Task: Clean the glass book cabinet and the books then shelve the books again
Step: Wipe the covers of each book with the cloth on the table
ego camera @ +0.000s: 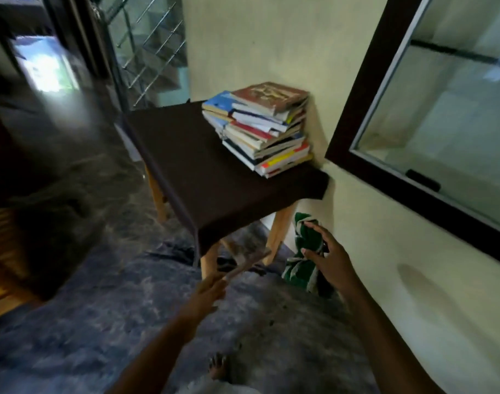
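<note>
The left hand pinches a thin, blurred book by its near end, with the book's long axis pointing to 2 o'clock. Just beside it at 3 o'clock, the right hand is clamped on a green, pale-striped cloth, so wiping this book looks like the next move. Farther off at 12 o'clock, an untidy stack sits on the table's far corner, and the cabinet is at 2 o'clock
</note>
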Demonstrator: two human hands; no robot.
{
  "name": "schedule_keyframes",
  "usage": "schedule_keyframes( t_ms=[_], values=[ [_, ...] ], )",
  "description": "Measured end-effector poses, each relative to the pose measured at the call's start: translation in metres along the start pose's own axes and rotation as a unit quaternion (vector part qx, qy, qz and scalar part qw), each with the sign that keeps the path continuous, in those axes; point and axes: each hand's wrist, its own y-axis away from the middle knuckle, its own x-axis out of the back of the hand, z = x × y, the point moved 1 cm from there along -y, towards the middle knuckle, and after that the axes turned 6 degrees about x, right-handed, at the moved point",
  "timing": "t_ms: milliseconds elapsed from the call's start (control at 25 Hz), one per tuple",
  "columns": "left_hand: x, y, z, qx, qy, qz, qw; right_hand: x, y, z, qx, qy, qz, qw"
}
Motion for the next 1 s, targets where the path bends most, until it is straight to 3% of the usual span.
schedule_keyframes(
  t_ms=[240,400,560,640,1000],
  values=[
    [-0.025,-0.133,0.181,-0.009,0.093,0.017,0.995,0.029,-0.143,0.001,0.034,-0.002,0.041,0.999],
    [-0.058,-0.195,0.268,-0.046,0.164,0.005,0.985,0.04,-0.231,-0.001,0.083,-0.026,0.019,0.996],
    [-0.078,-0.255,0.33,-0.056,0.219,0.041,0.973,0.055,-0.317,-0.004,0.142,-0.076,-0.022,0.987],
    [-0.07,-0.285,0.359,-0.064,0.248,0.098,0.962,0.062,-0.348,-0.003,0.153,-0.081,-0.026,0.985],
    [-0.06,-0.327,0.464,-0.07,0.211,0.188,0.957,0.074,-0.45,-0.009,0.213,-0.044,-0.084,0.972]
  ],
)
